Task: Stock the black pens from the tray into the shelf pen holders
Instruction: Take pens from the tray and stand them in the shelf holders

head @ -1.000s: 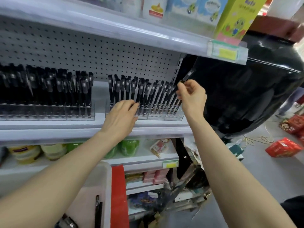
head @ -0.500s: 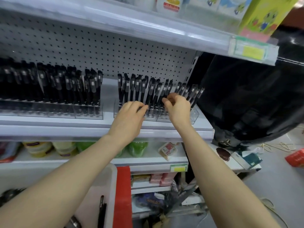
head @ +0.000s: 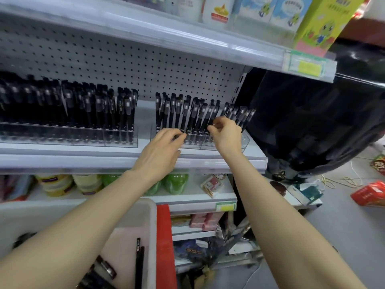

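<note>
Right hand point(head: 226, 135): fingers pinched narrow on one of the black pens point(head: 183, 115), mid-row toward the right end of the right pen holder point(head: 244, 140). It is judged to be getting seated or straightened in its slot.

Left hand point(head: 160, 149): fingers bent over the holder's front wall, thumb underneath. This is likely a brace so the clear holder isn't shoved back on the shelf point(head: 83, 161). Whether a pen is gripped there cannot be told.

The pens are leaned rightward, so gaps are tight and neighbours could be knocked askew.

The left pen holder point(head: 116, 140) is packed full, well apart from both hands.

Remaining stock is seen in the white tray point(head: 153, 213) at lower left. Two loose pens point(head: 139, 261) lie against its right wall, and more are partly hidden by the left forearm. A red panel point(head: 164, 236) sits just beside the tray.

Access from the right is limited by a large black bag point(head: 312, 126) near the holder's end. Lift room is limited by the upper shelf point(head: 187, 44) overhead.
</note>
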{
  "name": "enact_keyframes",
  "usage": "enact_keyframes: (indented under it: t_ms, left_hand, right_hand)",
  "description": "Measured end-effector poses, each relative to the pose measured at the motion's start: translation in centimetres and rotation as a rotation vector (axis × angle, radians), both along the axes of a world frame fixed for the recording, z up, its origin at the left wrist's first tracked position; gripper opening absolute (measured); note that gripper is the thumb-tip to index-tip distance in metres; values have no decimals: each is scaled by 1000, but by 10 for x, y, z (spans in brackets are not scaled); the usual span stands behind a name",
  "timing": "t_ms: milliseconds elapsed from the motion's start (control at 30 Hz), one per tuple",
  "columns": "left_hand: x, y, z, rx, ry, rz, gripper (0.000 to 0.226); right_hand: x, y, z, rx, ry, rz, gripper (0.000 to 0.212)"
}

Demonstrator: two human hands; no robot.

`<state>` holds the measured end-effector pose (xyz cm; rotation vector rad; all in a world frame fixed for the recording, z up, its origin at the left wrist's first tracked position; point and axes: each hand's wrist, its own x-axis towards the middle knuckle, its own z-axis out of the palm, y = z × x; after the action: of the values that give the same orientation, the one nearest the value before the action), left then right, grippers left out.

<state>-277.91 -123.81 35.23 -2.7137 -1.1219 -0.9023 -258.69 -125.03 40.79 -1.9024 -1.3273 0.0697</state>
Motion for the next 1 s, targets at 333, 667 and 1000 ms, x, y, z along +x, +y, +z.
enact_keyframes:
  t_ms: [333,667,1000]
  left_hand:
    - [-112,-40,-45,-61,-100,108,36]
    - [-186,-65,-107,-183,53,192,41]
    - [-189,-72,-120,-92,174,181,59]
  right_hand:
    - [-87,-56,-37,60,99,39,20]
    - [-209,-110,-118,-475,-259,259,21]
    - [-241,-125,-155,-812,-620,280,29]
